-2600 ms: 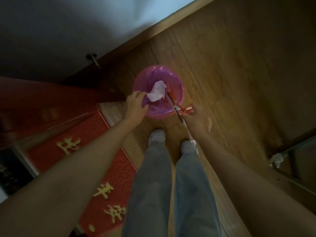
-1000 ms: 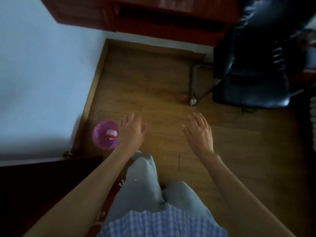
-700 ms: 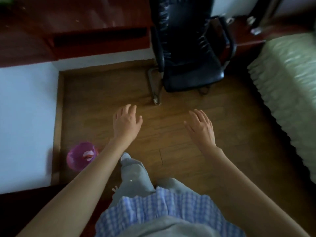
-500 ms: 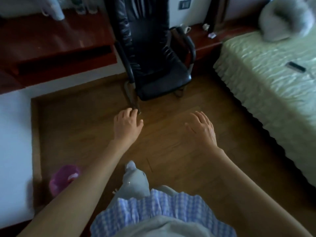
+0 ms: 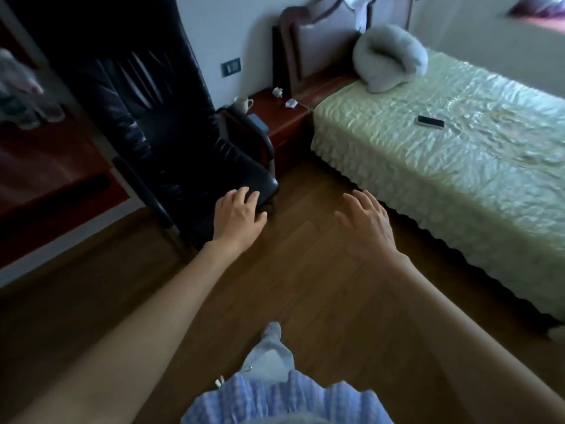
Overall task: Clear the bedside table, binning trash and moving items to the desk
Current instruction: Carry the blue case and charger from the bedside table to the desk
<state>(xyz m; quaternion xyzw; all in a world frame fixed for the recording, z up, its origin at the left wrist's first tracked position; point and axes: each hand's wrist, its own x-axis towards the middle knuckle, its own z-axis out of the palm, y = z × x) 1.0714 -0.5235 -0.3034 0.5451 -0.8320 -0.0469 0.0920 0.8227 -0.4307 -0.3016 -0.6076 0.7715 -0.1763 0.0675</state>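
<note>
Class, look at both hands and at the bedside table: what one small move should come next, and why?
Probably step toward the bedside table and reach for the white mug. The left hand and right hand are open and hold nothing, while the mug, a dark box and small scraps lie on the table, well beyond the hands.

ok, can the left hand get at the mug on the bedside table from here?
Probably not yet. The left hand hovers over the chair seat, open, and the chair's armrest stands between it and the mug.
</note>
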